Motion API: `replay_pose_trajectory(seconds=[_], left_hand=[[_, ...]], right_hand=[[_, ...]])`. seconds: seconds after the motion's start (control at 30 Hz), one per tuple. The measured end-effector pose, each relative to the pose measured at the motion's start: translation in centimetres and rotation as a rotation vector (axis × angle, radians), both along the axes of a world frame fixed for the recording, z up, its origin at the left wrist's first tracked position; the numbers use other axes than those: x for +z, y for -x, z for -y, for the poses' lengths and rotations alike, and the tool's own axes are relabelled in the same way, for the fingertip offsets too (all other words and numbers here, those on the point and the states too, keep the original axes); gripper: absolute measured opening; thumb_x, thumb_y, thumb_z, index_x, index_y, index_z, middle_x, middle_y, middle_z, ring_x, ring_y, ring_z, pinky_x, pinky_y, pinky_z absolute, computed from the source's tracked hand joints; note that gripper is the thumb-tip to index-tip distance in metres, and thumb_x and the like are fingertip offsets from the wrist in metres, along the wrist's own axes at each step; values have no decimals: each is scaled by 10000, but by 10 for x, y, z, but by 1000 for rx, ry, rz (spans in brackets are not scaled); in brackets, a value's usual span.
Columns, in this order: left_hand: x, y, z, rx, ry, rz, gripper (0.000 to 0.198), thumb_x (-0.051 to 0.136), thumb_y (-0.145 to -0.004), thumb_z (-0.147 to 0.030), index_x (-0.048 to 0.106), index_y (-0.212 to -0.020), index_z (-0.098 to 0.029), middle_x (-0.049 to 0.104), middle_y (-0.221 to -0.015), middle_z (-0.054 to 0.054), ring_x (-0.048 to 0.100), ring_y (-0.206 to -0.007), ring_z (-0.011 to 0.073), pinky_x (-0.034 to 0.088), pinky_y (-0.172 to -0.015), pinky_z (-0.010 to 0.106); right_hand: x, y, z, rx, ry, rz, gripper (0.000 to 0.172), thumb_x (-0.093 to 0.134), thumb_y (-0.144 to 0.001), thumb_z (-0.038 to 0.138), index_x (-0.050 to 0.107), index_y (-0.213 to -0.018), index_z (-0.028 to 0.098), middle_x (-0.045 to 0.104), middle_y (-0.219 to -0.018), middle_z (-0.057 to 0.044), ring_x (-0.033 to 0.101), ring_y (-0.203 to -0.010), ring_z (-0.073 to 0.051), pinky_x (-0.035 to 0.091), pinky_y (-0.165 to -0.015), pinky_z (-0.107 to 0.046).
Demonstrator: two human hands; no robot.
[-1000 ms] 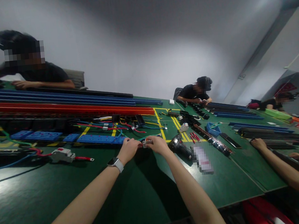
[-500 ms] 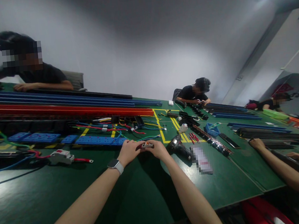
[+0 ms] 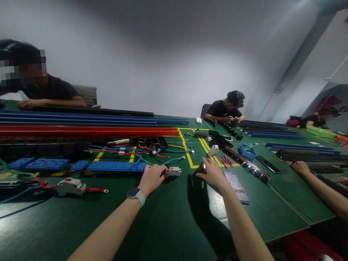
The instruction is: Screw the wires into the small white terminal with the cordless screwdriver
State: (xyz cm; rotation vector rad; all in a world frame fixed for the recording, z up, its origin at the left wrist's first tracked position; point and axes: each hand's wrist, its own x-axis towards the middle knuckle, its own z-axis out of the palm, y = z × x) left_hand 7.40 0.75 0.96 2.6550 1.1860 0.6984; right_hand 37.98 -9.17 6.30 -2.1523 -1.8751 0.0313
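Left hand (image 3: 154, 178) grips 1 white breaker (image 3: 174, 171) over the tabletop (image 3: 162, 238), well in from its near edge; long axis left-right, free end pointing right. Right hand (image 3: 212, 173) curls at a mostly hidden dark object (image 3: 202, 168); whether grasped, I cannot tell.

Seen from head height above the near side of a green workbench (image 3: 159, 230), a wide view from a camera worn on the wearer's own head faces forward and down, along two bare forearms (image 3: 101, 244) rising from the lower edge. The left hand (image 3: 154, 177) and right hand (image 3: 210, 174) appear at close range below mid-frame, while the pale wall (image 3: 141, 47) beyond the bench fills much of the upper half.
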Motion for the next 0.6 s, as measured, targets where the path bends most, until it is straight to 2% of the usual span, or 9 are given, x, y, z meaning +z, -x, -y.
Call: replay_pose_trajectory(seconds=[0.07, 0.1, 0.2, 0.27, 0.43, 0.6], left_hand=[[1, -2, -1, -4, 6, -7, 259, 538, -951, -458, 662, -1086, -275, 725, -1009, 56, 616, -993, 247, 336, -884, 395], [1, -3, -1, -2, 6, -10, 259, 547, -945, -455, 657, -1082, -265, 723, -1009, 59, 617, -990, 248, 340, -888, 396], [-1, -6, -3, -2, -5, -11, 260, 586, -919, -442, 642, -1069, -237, 714, -1002, 71, 620, -987, 249, 354, -899, 395], [-3, -7, -4, -20, -4, -7, 247, 607, -903, -423, 637, -1054, -230, 708, -1003, 71, 622, -981, 246, 368, -899, 386], [-7, -7, -4, -36, 10, 18, 264, 617, -891, -421, 642, -1073, -231, 703, -1039, 78, 624, -950, 240, 422, -858, 358], [-8, -6, -1, -60, -33, 47, 415, 601, -913, -398, 594, -1308, -271, 685, -1238, 81, 608, -1080, 254, 431, -933, 378]], right_hand=[[1, -23, 7, -184, 150, 53, 869, 805, -746, 521, 496, -1444, 106, 536, -1395, -254, 515, -1294, -402, 410, -1047, -463], [1, -31, 9, -203, 206, 44, 809, 815, -735, 515, 552, -1387, 114, 585, -1346, -241, 561, -1243, -389, 436, -1006, -437], [-3, -40, 10, -150, 233, -31, 551, 792, -774, 421, 652, -1243, 167, 679, -1238, -157, 647, -1123, -307, 466, -912, -337], [-5, -39, 10, -145, 214, -49, 462, 763, -798, 374, 669, -1196, 160, 700, -1198, -141, 668, -1080, -283, 469, -870, -309], [-5, -32, 13, -183, 201, -44, 445, 709, -837, 373, 651, -1220, 156, 718, -1151, -138, 691, -1028, -277, 472, -820, -303], [3, -27, 21, -196, 176, -34, 451, 687, -846, 387, 644, -1253, 196, 718, -1179, -131, 691, -1044, -287, 469, -822, -304]])
